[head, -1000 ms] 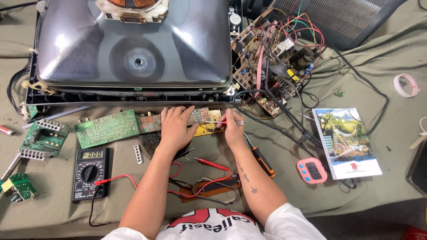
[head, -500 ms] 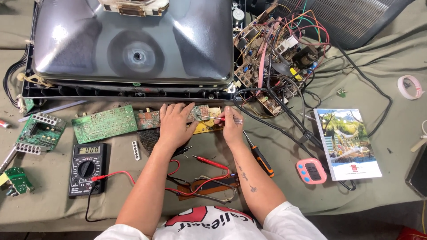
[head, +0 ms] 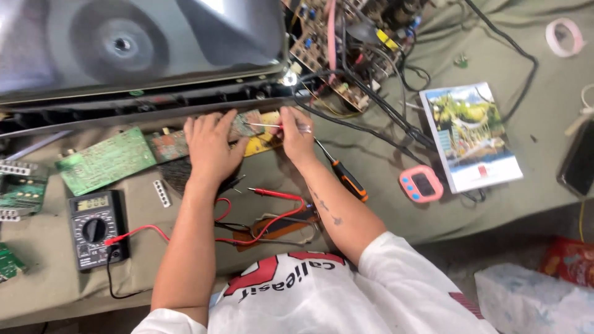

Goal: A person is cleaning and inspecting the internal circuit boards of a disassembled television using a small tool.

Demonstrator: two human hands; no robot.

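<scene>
Green and yellow circuit board [head: 257, 137] lies on the table [head: 383, 167] against the opened television's base [head: 142, 102]. Left hand [head: 210, 148] flat on it, fingers spread, pinning it. Right hand [head: 296, 133] fingers pinched on a thin metal tool [head: 272, 127], tip over the board. Work looks mid-way: multimeter [head: 93, 227] and red probe [head: 275, 195] lie unused, screwdriver [head: 340, 173] set aside.

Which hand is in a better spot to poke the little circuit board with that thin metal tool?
Probably the right hand. It already pinches the thin metal tool, whose tip lies over the small circuit board. The left hand lies flat on that board, pressing it down, so it looks busy steadying.
</scene>
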